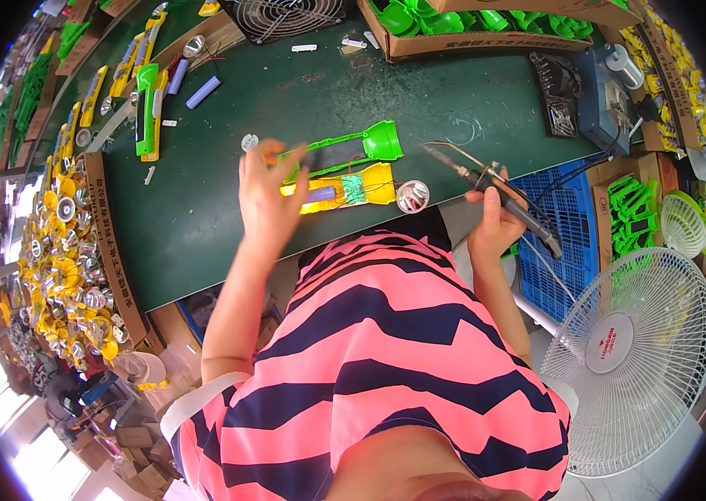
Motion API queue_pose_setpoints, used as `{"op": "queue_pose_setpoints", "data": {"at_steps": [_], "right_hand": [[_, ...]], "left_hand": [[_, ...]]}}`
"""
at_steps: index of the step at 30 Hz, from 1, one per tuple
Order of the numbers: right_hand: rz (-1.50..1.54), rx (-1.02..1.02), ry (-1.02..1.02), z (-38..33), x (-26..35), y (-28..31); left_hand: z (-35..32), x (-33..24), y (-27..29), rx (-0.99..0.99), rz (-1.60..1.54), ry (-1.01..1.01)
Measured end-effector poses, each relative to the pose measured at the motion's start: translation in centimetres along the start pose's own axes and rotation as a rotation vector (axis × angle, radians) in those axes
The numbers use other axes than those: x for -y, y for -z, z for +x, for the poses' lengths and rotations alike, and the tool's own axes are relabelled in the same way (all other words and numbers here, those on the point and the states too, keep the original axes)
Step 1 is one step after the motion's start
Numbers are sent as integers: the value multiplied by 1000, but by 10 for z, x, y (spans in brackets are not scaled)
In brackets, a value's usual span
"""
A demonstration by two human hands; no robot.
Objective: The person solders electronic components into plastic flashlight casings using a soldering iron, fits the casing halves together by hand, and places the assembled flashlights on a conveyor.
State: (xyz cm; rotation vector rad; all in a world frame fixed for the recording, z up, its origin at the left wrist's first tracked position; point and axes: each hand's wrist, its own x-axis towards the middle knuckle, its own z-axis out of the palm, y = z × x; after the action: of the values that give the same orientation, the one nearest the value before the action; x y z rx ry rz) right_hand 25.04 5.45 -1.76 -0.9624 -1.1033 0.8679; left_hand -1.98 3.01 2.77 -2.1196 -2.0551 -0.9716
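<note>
My left hand point(269, 199), its fingers apart and partly blurred, hovers over the left ends of two flashlight shells; I see nothing held in it. A green shell point(382, 142) lies behind an open yellow shell point(380, 185). Inside the yellow one sit a purple cylindrical battery point(320, 195), a green circuit board point(354, 189) and thin wires. Beside its right end rests a round reflector lamp head point(412, 197). My right hand point(493, 224) is closed around a soldering iron point(538, 227), whose tip points up-left, just beyond the lamp head. A small round disc point(249, 142) lies behind my left hand.
Loose purple batteries point(203, 93) and a green-and-yellow flashlight point(148, 113) lie at the left. Boxes of green shells point(486, 46) and yellow lamp parts point(69, 250) flank the table. A solder spool point(622, 67) stands far right; a white fan point(620, 359) stands at near right.
</note>
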Motion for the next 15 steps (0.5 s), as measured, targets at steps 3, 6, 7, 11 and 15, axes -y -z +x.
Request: {"op": "queue_pose_setpoints", "data": {"at_steps": [3, 6, 7, 11, 15], "right_hand": [[-54, -11, 46, 5, -15, 10], [-62, -110, 41, 9, -20, 13], [-59, -132, 39, 9, -22, 16], [-79, -195, 45, 15, -18, 19], [-116, -147, 42, 26, -19, 19]], "left_hand": [[12, 38, -16, 229, 186, 111], [14, 46, -8, 314, 93, 221], [9, 44, -6, 304, 90, 213], [-46, 32, 3, -184, -38, 49], [-57, 29, -11, 69, -305, -97]]}}
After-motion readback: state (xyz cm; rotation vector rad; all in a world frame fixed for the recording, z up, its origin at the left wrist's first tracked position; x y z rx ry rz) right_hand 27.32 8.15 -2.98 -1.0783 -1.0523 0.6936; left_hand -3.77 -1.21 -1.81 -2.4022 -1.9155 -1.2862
